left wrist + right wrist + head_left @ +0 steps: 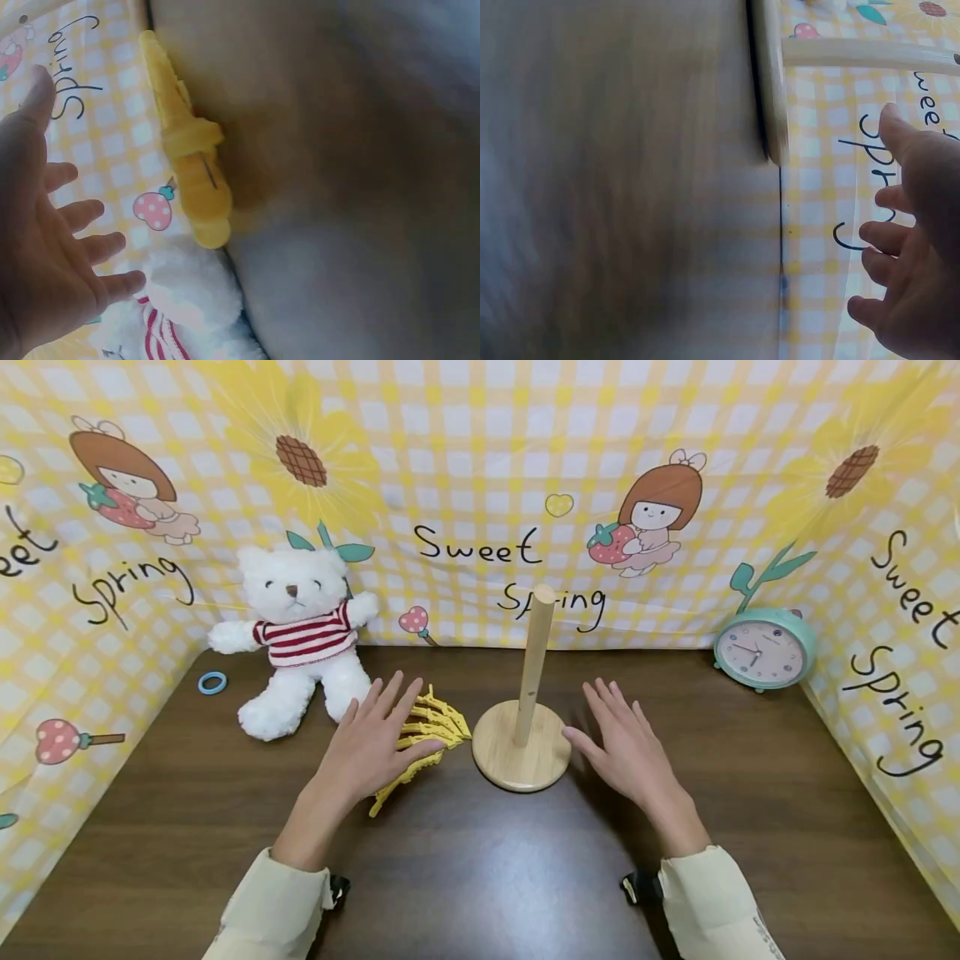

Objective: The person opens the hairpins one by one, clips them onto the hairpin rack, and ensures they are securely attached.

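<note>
My left hand hovers with its fingers spread, partly covering a yellow object whose several thin, notched strips meet at a point on its right. The left wrist view shows one rounded yellow end and my left palm apart from it. Right of the yellow object stands a light wooden holder with an upright rod on a round base. My right hand is held out just right of that base, fingers extended and holding nothing. In the right wrist view the hand is apart from the rod.
A white teddy bear in a striped shirt sits at the back left, with a blue ring beside it. At the back right stands a mint-green alarm clock. Printed cloth walls in the dark wooden table.
</note>
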